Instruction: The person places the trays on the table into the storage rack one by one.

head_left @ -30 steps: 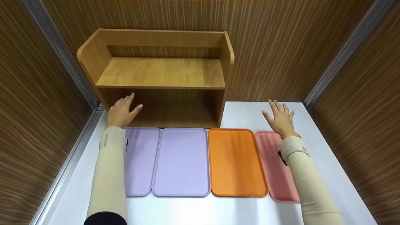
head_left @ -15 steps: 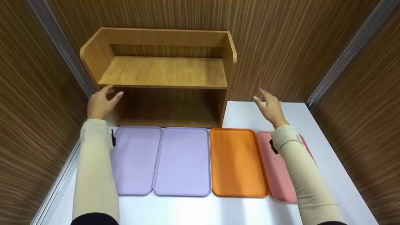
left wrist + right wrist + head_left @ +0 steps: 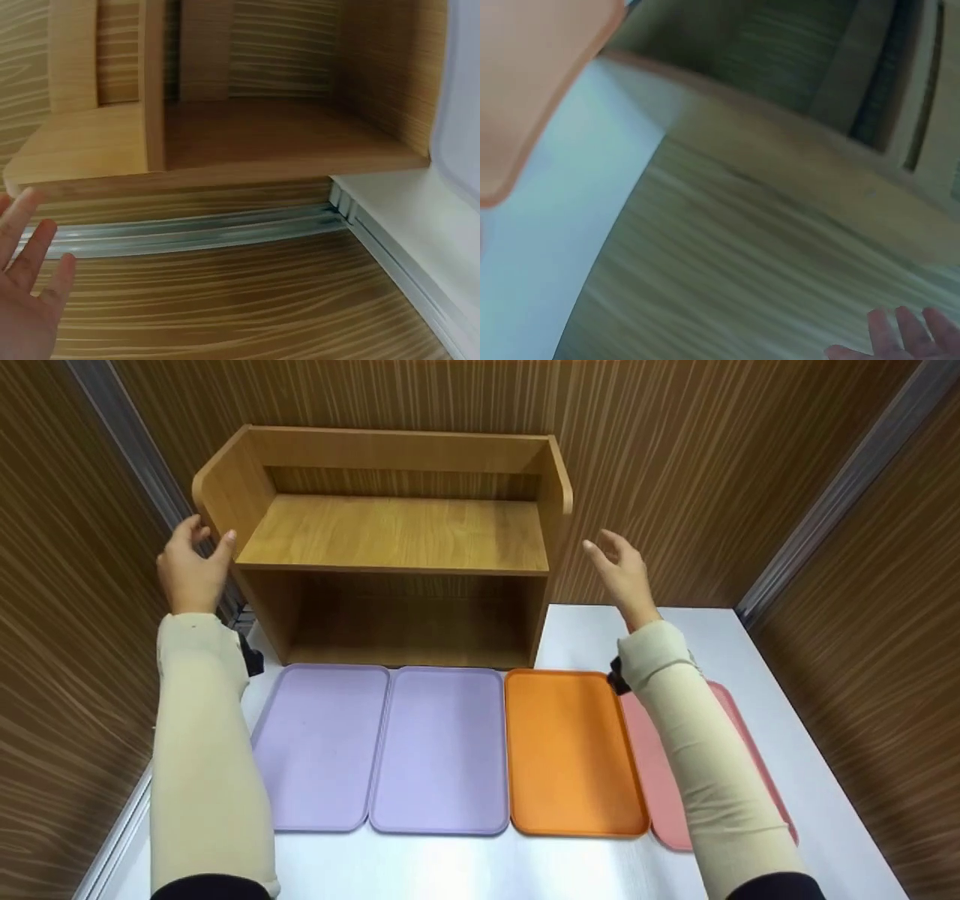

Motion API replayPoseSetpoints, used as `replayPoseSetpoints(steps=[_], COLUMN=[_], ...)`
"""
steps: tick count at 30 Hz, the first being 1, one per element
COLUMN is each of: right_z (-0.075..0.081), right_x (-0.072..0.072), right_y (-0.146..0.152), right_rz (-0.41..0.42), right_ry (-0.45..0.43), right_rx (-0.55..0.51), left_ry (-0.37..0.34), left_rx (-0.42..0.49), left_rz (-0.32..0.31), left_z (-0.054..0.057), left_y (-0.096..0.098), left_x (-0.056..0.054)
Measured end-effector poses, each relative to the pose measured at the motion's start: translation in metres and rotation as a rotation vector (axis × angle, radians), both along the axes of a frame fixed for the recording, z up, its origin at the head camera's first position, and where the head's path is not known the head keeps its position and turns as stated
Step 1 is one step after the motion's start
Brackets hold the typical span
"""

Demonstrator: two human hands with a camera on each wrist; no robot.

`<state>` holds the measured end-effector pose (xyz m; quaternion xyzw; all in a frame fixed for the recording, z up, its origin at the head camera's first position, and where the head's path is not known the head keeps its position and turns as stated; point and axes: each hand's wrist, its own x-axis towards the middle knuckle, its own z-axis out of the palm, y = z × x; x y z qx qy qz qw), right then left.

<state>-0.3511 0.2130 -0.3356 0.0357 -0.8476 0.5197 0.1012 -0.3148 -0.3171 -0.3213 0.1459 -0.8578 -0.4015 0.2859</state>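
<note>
A wooden two-level shelf [image 3: 397,534] stands against the back wall, with nothing on its board or in its lower compartment. My left hand [image 3: 193,568] is raised just outside the shelf's left side panel [image 3: 234,495], fingers loosely bent and holding nothing. In the left wrist view, fingertips [image 3: 27,199] appear close to that panel's edge; whether they touch cannot be told. To the right of the shelf's right side panel [image 3: 556,487], my right hand [image 3: 624,577] hovers with a visible gap. Its fingers are relaxed and hold nothing.
In front of the shelf, a row of trays lies on the white table [image 3: 442,870]: two lilac trays [image 3: 322,750] [image 3: 441,750], an orange tray [image 3: 574,754] and a pink tray [image 3: 664,765] partly hidden by my right sleeve. Wood-grain walls enclose both sides and the back.
Both hands have risen from above the tray row toward the shelf's sides. The left hand moved left and away from the shelf front; the right hand moved left toward the right panel.
</note>
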Motion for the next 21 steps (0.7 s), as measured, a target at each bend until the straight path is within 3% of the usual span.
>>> replayPoseSetpoints(steps=[6,10,16,21], right_z=[0.015,0.023,0.027,0.026], right_x=[-0.002,-0.003,-0.005,-0.008], right_y=[-0.020,-0.030,-0.042,-0.052], right_rz=[-0.037,-0.017,-0.005,-0.036], right_ry=[0.003,0.001,-0.014,0.078], right_rx=[-0.064,-0.039,-0.067,-0.141], left_ry=[-0.036,-0.048,-0.095,-0.106], left_rx=[0.095,0.140,0.209,0.210], left_rz=[0.027,0.031,0.000,-0.013], left_z=[0.011,0.015,0.023,0.024], left_y=[0.000,0.000,0.002,0.001], left_x=[-0.006,-0.007,-0.005,-0.008])
